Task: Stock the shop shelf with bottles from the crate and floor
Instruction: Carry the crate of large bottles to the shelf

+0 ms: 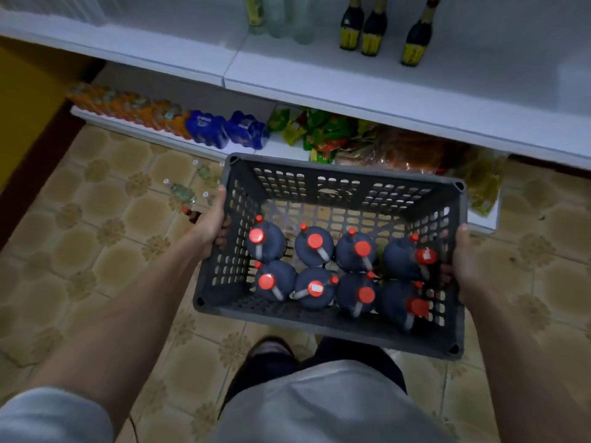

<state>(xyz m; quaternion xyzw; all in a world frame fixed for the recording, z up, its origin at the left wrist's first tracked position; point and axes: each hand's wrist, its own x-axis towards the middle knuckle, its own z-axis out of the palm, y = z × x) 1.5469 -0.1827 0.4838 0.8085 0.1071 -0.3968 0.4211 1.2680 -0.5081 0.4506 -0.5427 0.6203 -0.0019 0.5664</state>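
Note:
A dark grey perforated crate [323, 327] hangs above the floor in front of me. Several dark bottles with red caps [315, 243] stand upright inside it in two rows. My left hand [209, 230] grips the crate's left wall, fingers through the holes. My right hand [462, 260] grips the right wall in the same way. The white shop shelf [319, 81] runs across the top, with three dark yellow-labelled bottles [372, 27] and some clear bottles [278, 17] standing on it. A few small clear bottles [182, 190] lie on the floor left of the crate.
The bottom shelf holds orange packs [128, 107], blue packs [224, 127] and bagged snacks [319, 132]. The floor [96, 235] is patterned tile. A yellow wall [25, 100] stands at the left. My legs and a shoe [271, 348] are below the crate.

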